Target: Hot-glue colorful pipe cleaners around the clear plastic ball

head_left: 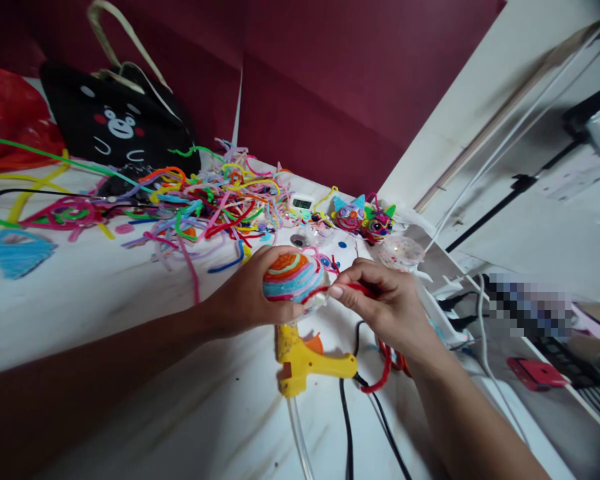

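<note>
A ball wrapped in rings of coloured pipe cleaner (294,279), orange at one end and then blue, pink and red, sits in the grip of my left hand (253,288). My right hand (380,297) pinches a red pipe cleaner (377,385) close to the ball's right side. One end of that strand reaches the ball; the rest hangs below my palm in loops. Under the ball a yellow hot glue gun (305,367) lies on the table, with a clear glue stick (298,433) sticking out of its back.
A heap of pipe cleaners (230,200) spreads across the back left, before a black bag (120,123). Two decorated animal-like heads (351,215), a small digital display (303,203) and a clear bowl-like shell (403,253) stand behind my hands. Black cables (347,420) run along the front.
</note>
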`<state>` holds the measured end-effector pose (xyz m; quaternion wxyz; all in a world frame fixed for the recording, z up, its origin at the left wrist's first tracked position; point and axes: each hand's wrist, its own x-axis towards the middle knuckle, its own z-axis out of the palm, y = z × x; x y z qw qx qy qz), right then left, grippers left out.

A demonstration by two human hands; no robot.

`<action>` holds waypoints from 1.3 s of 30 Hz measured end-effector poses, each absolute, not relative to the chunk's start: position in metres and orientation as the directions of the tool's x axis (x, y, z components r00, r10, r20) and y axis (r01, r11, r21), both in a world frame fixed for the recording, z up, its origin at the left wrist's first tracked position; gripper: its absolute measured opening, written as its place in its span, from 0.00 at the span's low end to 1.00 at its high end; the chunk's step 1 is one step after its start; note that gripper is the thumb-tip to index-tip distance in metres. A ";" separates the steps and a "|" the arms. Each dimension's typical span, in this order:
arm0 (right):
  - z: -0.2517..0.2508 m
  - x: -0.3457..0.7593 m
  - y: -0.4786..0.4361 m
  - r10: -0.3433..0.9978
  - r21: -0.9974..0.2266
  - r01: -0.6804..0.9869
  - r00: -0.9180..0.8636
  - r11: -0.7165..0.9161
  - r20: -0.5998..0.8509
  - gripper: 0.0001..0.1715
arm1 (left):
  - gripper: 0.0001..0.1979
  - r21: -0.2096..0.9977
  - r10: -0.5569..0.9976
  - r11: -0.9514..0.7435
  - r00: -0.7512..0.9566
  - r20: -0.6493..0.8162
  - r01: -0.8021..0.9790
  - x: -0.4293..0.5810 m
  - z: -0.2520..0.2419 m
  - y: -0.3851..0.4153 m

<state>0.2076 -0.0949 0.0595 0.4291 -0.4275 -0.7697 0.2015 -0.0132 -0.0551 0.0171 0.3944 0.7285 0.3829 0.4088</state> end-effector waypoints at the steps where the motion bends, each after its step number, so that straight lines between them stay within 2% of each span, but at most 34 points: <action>1: 0.059 0.207 -0.094 0.840 -0.689 0.483 -0.255 0.540 0.480 0.11 | 0.38 0.880 0.876 -0.409 0.375 0.305 0.240 -0.013 0.017 -0.055; 4: 0.058 0.207 -0.093 0.856 -0.711 0.480 -0.233 0.514 0.462 0.13 | 0.38 0.876 0.870 -0.417 0.385 0.307 0.243 -0.014 0.018 -0.057; 9: 0.059 0.207 -0.094 0.845 -0.692 0.489 -0.243 0.531 0.476 0.09 | 0.41 0.870 0.860 -0.428 0.407 0.308 0.246 -0.014 0.018 -0.058; 16: 0.061 0.208 -0.095 0.835 -0.679 0.489 -0.274 0.548 0.476 0.06 | 0.40 0.927 0.869 -0.341 0.429 0.248 0.155 -0.013 0.024 -0.064; 23: 0.062 0.208 -0.099 0.915 -0.828 0.391 -0.220 0.401 0.339 0.11 | 0.39 0.951 0.843 -0.306 0.479 0.245 0.053 -0.015 0.028 -0.067; 27: 0.065 0.207 -0.100 0.935 -0.875 0.345 -0.217 0.341 0.279 0.12 | 0.38 0.954 0.835 -0.297 0.492 0.247 0.025 -0.015 0.029 -0.068; 32: 0.068 0.207 -0.101 0.944 -0.891 0.340 -0.237 0.301 0.228 0.13 | 0.39 0.962 0.832 -0.271 0.507 0.226 0.016 -0.016 0.028 -0.067; 39: 0.071 0.212 -0.102 0.918 -0.855 0.383 -0.321 0.351 0.233 0.12 | 0.40 0.947 0.771 -0.315 0.598 0.220 0.058 -0.021 0.022 -0.059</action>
